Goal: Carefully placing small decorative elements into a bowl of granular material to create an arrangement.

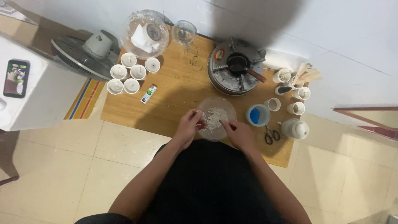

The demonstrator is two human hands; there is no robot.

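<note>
Bowl sits at the mat's near edge, both hands on its rim; stove behind it, pan on top; 6 cups at the far-left corner; scissors right of the bowl; fan on the floor, left.

Bare desk is lying open between the clear bowl and the white cups at far left. Stove is blocking straight ahead. Blue lid, scissors and white jar are crowding the right side.
</note>
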